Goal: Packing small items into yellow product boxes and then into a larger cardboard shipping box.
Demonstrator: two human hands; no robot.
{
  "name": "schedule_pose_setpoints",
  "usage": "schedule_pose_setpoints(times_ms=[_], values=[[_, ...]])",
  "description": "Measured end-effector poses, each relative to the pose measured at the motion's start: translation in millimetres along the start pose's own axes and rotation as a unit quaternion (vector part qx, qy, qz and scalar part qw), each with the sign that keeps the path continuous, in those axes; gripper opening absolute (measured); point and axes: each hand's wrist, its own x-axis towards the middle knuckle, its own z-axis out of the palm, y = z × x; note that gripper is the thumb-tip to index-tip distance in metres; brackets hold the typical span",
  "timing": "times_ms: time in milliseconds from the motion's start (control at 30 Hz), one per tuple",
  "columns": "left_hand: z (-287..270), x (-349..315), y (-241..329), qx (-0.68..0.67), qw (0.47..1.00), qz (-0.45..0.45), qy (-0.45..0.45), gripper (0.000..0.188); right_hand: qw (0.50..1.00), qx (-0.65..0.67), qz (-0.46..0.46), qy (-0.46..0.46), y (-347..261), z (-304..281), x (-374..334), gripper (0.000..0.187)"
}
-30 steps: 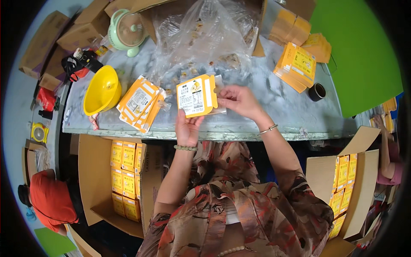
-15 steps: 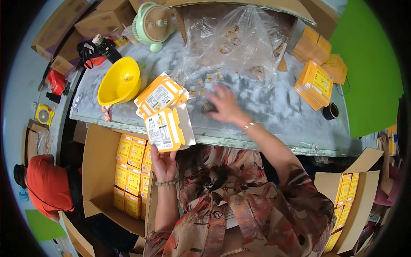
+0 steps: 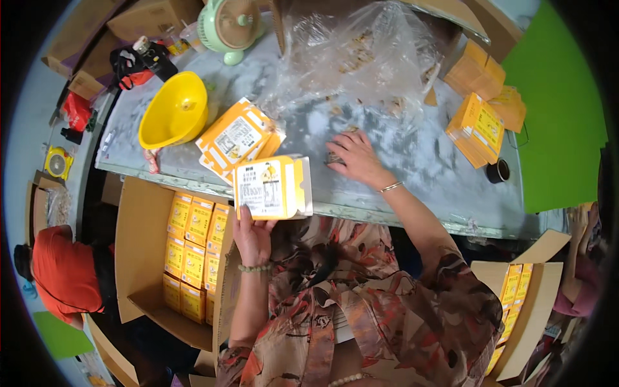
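Note:
My left hand (image 3: pixel 253 237) grips a yellow and white carton (image 3: pixel 265 188) by its lower edge, with the carton's flapped end turned to the right, level with the table's front edge. On the tabletop my right hand (image 3: pixel 358 158) rests palm down, its fingers curled round a small clear-wrapped packet (image 3: pixel 334 157), partly hidden under them. Just beyond its fingertips lies another small packet (image 3: pixel 351 129). Behind the held carton, a pile of flat yellow cartons (image 3: pixel 237 134) lies on the table.
A yellow basin (image 3: pixel 174 111) and a green fan (image 3: pixel 227 29) stand at the left. Clear plastic sheeting (image 3: pixel 361 58) with small packets spills from a carton at the back. Carton stacks (image 3: pixel 478 129) and a dark cup (image 3: pixel 498 171) sit right. An open case (image 3: pixel 145 258) holds yellow boxes below.
My left hand has moved the carton slightly right and turned it more level. My right hand has shifted right, and its spread fingers have curled in over the packet.

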Motion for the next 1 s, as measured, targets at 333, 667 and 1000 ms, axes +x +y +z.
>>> schedule_pose_setpoints(times_ms=[333, 667, 1000], values=[[30.3, 45.0, -16.3, 0.036, 0.999, 0.008, -0.01, 0.024, 0.946, 0.2, 0.251, -0.055, 50.5, -96.7, -80.4, 0.085], [55.5, 57.9, -45.9, 0.106, 0.994, 0.007, -0.015, 0.025, 0.955, 0.082, 0.191, -0.21, 48.1, -61.6, -51.6, 0.096], [87.1, 48.1, -73.5, 0.054, 0.997, -0.037, -0.045, 0.028, 0.831, 0.514, 0.211, -0.023, 10.0, -25.3, -48.3, 0.046]])
